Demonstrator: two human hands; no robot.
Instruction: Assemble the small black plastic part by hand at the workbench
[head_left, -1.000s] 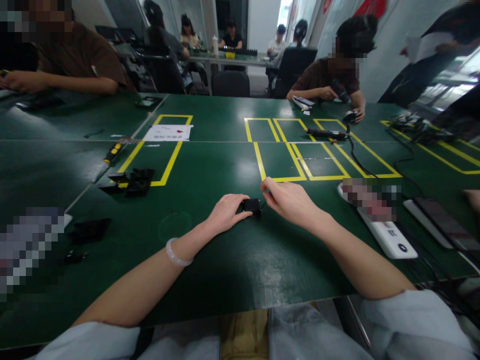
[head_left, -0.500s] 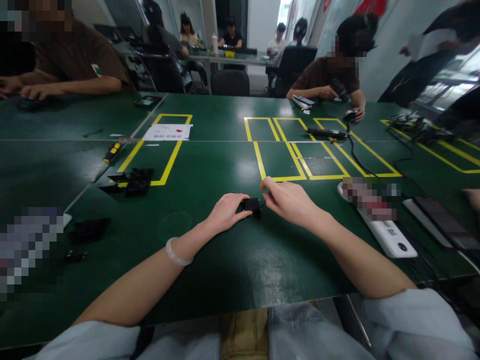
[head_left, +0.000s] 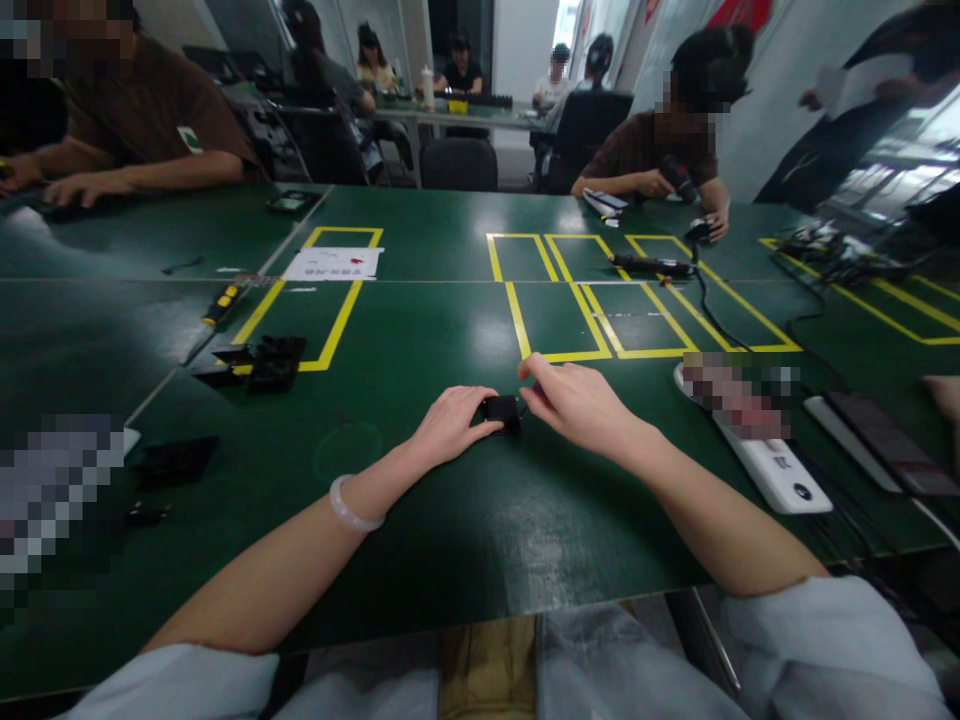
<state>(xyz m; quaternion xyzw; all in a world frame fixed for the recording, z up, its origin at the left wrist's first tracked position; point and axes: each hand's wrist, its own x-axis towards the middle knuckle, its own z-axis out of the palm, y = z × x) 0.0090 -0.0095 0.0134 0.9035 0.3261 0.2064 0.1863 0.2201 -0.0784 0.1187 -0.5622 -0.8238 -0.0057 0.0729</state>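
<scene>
A small black box-shaped part (head_left: 502,411) rests on the green table (head_left: 450,540), near the middle of the head view. My left hand (head_left: 454,428) is closed around its left side, thumb in front and fingers behind. Just right of the part, my right hand (head_left: 574,398) is curled with thumb and fingers brought together. Something thin and dark shows between its fingertips and the part's right side; its kind is too small to make out.
White power banks or phones (head_left: 784,470) lie at right beside a dark phone (head_left: 889,440). Black parts (head_left: 274,362) and a yellow-black screwdriver (head_left: 223,303) lie at left. Yellow tape outlines (head_left: 562,356) mark the table. Across it, a person (head_left: 645,150) holds a dark tool.
Both my hands and the black part stay nearly in place. The view has shifted very slightly. At far left, the other person's hands have moved a little.
</scene>
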